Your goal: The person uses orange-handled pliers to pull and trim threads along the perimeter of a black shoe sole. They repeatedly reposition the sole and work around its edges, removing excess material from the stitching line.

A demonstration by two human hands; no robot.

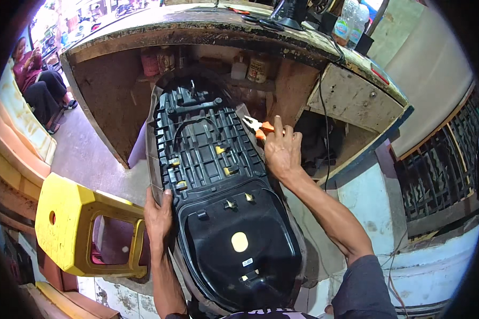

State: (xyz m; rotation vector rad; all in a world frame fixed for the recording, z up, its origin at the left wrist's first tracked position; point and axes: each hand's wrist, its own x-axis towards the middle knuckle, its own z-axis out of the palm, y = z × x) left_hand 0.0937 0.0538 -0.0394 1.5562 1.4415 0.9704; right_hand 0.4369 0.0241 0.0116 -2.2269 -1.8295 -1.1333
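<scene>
A motorcycle seat [223, 207] lies upside down in front of me, its ribbed black plastic base facing up. Loose dark cover material [153, 143] stands up around its rim. At the seat's left side, my left hand [158, 215] is closed on the edge, thumb on top. Over on the right side, my right hand [285, 151] is closed round the orange handles of combination pliers [254, 123]. Their jaws point left, at the right edge of the ribbed part; whether they touch the cover I cannot tell.
A worn wooden workbench [197, 38] curves across the far side, with jars [257, 70] on a shelf beneath. Scissors [263, 22] and plastic bottles [351, 24] stand or lie on top. A yellow stool [64, 223] is at left. Another person [40, 85] sits far left.
</scene>
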